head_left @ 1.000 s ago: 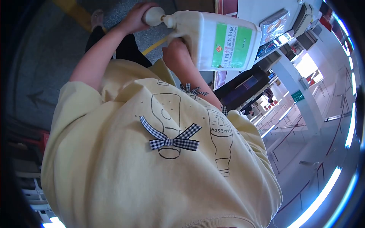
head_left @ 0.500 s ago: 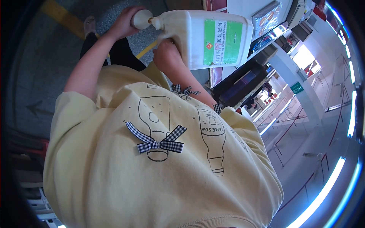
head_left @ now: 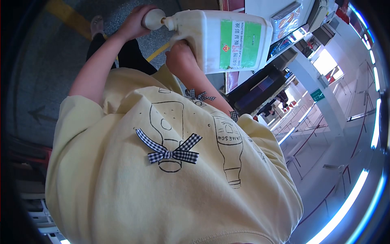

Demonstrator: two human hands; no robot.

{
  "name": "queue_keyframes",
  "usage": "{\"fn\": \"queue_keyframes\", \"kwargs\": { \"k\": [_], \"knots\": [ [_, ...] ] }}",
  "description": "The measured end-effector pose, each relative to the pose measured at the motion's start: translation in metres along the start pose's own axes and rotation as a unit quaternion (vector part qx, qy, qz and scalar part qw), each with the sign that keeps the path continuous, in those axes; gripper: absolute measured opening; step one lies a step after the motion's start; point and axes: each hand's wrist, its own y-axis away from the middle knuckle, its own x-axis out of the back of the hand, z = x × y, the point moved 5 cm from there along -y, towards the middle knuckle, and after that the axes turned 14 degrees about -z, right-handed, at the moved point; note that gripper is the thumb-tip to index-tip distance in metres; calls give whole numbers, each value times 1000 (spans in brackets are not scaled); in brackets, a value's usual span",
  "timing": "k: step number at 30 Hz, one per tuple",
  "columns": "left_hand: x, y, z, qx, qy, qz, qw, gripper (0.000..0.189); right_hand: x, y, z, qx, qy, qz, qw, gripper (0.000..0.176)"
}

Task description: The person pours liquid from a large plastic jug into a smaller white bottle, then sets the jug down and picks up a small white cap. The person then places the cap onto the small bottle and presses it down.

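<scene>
Grey floor (head_left: 48, 61) below: left hand (head_left: 132, 24) fingers clasp the cap (head_left: 153, 19), right hand (head_left: 180, 57) grips the jug (head_left: 203, 40); likely uncapping, so keep it steady.

Count, taken from the jug (head_left: 195, 38) outward.
Jugs — 1, white, with 1 cap (head_left: 152, 18) and 1 green label (head_left: 239, 44).
Hands on it: 2, the left hand (head_left: 132, 24) at the cap end and the right hand (head_left: 180, 57) beneath.
Below the jug, on the yellow shirt (head_left: 122, 195): 3 gingham bows (head_left: 172, 152), 2 drawn bottles (head_left: 229, 156).
Left of the jug, on the floor — 2 yellow lines (head_left: 68, 15), 1 black arrow (head_left: 38, 116).
</scene>
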Motion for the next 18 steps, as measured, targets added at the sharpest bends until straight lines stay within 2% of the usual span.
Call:
{"fn": "queue_keyframes", "kwargs": {
  "k": [2,9,12,15,18],
  "knots": [
    [1,1,1,2,-1,-1,1000,83,-1,0,-2,22,33,12,999,33],
    [-4,-1,-1,4,-3,-2,1000,84,-5,-5,4,9,45,12,999,31],
    [-2,0,-1,3,-4,2,1000,84,-9,-8,5,14,65,-27,997,31],
    [1,-1,-1,-9,17,-16,1000,83,-9,-7,4,17,69,10,997,31],
    [4,-1,1,-14,15,-8,1000,82,-6,-5,-4,36,130,-5,991,35]
  ]
}}
